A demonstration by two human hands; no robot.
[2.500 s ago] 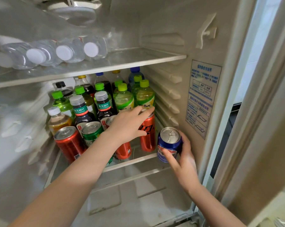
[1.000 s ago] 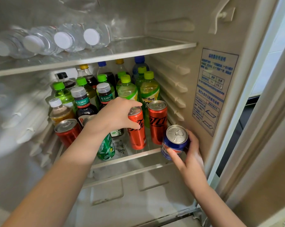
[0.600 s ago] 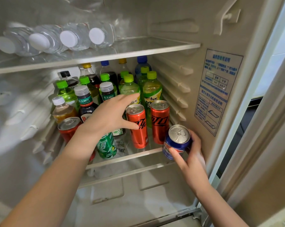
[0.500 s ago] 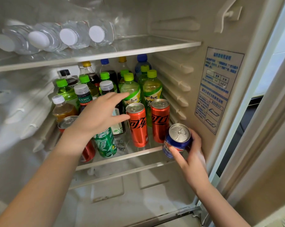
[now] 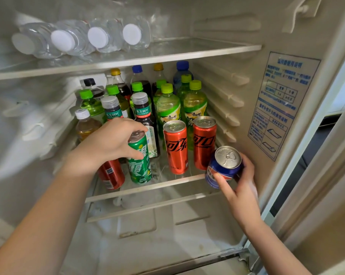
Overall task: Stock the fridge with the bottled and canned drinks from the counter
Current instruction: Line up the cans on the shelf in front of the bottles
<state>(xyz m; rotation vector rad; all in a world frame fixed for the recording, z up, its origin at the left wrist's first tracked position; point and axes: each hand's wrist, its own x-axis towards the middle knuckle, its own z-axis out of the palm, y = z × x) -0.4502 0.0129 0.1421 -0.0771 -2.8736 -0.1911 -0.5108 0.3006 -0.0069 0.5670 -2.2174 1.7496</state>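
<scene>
The fridge stands open before me. My left hand (image 5: 110, 143) grips the top of a green can (image 5: 139, 165) at the front of the middle glass shelf (image 5: 147, 188). Partly under that hand stands a red can (image 5: 111, 175). Two slim red cans (image 5: 176, 147) (image 5: 203, 142) stand upright to the right of the green one. My right hand (image 5: 240, 187) holds a blue can (image 5: 221, 167) in the air, just off the shelf's front right corner. Several bottles with green, grey, blue and yellow caps (image 5: 168, 108) fill the shelf behind the cans.
Clear water bottles (image 5: 100, 37) lie on their sides on the upper glass shelf (image 5: 187, 53), whose right half is bare. The fridge's right wall carries ribs and a blue label (image 5: 280, 104). Below the middle shelf is a white drawer cover (image 5: 157, 229).
My left hand let go of the left slim red can and moved left onto the green can. The blue can in my right hand has stayed almost still.
</scene>
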